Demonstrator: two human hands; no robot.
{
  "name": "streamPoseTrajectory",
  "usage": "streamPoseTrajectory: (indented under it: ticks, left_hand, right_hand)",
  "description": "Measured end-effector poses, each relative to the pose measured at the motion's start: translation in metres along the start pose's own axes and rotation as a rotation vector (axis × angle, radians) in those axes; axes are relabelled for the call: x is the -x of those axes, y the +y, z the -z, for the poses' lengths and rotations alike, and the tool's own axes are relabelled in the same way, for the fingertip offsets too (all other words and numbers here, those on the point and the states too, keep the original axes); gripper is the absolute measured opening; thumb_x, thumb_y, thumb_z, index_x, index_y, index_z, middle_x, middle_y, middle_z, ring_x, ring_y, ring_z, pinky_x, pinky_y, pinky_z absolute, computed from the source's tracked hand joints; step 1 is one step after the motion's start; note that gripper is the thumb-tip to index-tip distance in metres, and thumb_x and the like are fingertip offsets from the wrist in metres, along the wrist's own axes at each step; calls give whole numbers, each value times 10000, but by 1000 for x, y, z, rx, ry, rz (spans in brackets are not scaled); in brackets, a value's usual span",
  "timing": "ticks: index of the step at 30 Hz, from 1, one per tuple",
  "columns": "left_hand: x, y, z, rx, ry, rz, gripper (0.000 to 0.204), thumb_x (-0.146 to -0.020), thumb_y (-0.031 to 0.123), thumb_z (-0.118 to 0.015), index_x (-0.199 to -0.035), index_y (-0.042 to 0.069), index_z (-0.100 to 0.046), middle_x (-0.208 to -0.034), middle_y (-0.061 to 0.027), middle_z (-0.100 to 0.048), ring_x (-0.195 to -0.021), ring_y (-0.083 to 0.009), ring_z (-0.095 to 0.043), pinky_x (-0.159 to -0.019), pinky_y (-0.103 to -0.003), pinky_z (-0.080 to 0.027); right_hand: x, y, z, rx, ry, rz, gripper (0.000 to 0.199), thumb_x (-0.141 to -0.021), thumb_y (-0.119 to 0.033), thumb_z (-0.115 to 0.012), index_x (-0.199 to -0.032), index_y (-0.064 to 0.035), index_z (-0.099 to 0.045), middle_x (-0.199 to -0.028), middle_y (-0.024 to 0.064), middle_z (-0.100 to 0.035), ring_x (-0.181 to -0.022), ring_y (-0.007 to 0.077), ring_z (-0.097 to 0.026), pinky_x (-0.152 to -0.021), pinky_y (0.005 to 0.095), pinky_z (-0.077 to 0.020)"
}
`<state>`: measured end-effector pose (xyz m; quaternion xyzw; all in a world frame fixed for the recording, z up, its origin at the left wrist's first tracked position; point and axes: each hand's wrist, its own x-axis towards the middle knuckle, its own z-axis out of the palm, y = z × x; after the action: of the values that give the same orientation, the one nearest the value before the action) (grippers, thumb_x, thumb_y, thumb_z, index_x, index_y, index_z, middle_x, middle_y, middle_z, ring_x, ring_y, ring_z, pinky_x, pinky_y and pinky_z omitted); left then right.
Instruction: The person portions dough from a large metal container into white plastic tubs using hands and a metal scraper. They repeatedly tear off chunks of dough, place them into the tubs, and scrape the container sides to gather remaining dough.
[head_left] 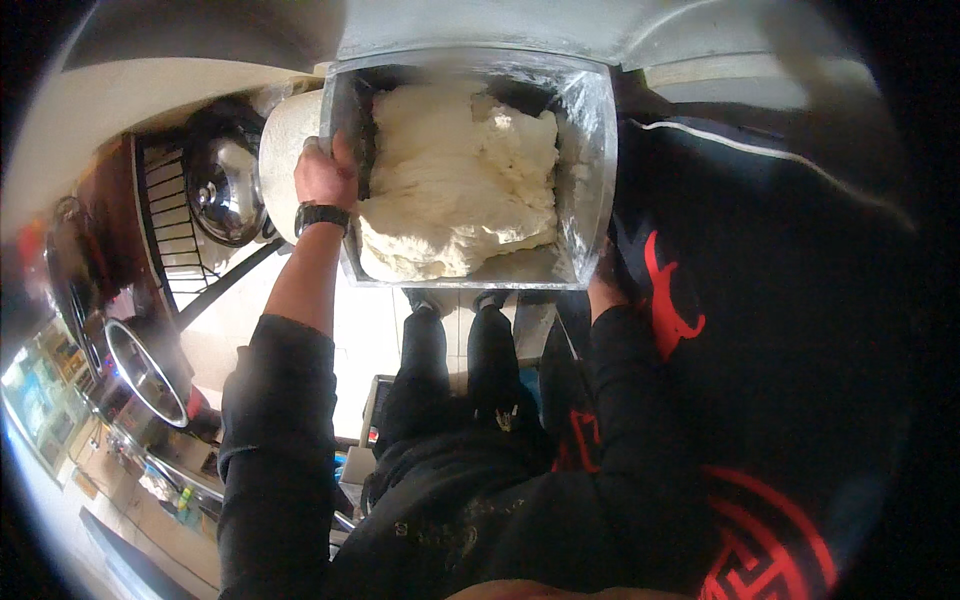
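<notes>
A rectangular metal bin (590, 170), with flour dusted on its walls, is in front of me, above the level of my feet. Inside lies a large mass of pale dough (460, 180), folded and rough at its near end. My left hand (327, 178) is closed over the bin's left rim, a dark watch on its wrist. Against the outside of the right wall, near the near corner, is my right hand (604, 278). The bin hides most of it, its fingers included; it seems to bear that side.
A round pale lid or board (285, 165) sits just left of the bin. Beyond it are a shiny metal pot (222, 190) and a black wire rack (175, 220). A steel bowl (147, 372) stands lower left. Dark cloth with red patterns (780, 300) hangs along my right side.
</notes>
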<state>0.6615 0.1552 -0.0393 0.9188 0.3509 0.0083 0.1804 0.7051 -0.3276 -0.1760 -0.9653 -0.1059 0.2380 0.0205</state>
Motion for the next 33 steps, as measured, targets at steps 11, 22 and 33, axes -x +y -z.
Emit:
streamPoseTrajectory:
  ticks: [11,22,33]
  left_hand:
    - [9,28,21,46,46,92,450,-911,401,-516,-886,-46,-562,-867,-309,-617,-867,-470,-597,-783,-504,-473]
    - [8,31,23,69,-29,142,447,-900,388,-516,-924,-56,-568,-900,-312,-624,-892,-463,-603,-803,-493,-479]
    - [8,30,27,121,-25,155,497,-889,422,-515,-957,-66,-580,-912,-290,-633,-899,-435,-615,-811,-483,-491]
  right_hand:
    - [-10,-9,3,-6,33,23,156,-815,-144,-610,-911,-27,-649,-886,159,-662,-768,303,-652,-679,399,-518]
    - [-12,-10,2,5,39,50,155,-813,-142,-621,-909,-22,-638,-852,144,-669,-738,291,-656,-665,385,-519]
    - [41,15,10,-77,172,181,157,-811,-141,-631,-907,-18,-627,-819,129,-677,-709,280,-660,-651,371,-520]
